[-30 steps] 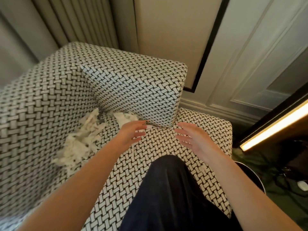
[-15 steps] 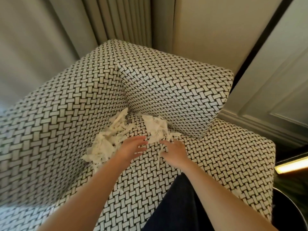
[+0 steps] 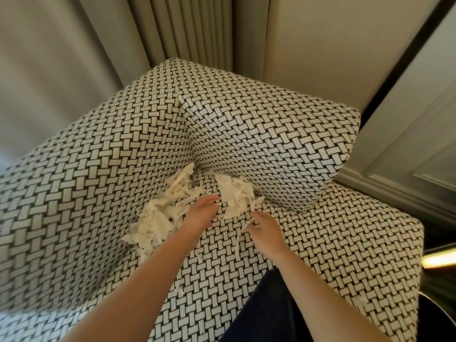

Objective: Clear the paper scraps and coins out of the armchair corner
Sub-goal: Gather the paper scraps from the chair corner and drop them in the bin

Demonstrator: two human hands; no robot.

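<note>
Woven armchair corner point(image 3: 192, 144) holds 2 shredded cream heaps of paper scraps point(image 3: 158, 218); left hand point(image 3: 201, 214) relaxed, right hand point(image 3: 267, 234) pinching strands.

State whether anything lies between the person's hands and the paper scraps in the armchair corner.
Nothing visible does. The left hand is at the edge of the larger heap of paper scraps, and the right hand touches the smaller heap. A small dark thing, perhaps a coin, lies uncovered between the heaps.

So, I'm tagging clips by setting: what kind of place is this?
Probably a living room or hotel room: a basket-weave armchair littered with paper scraps, pleated curtains behind it, and a panelled wall beside it.
</note>
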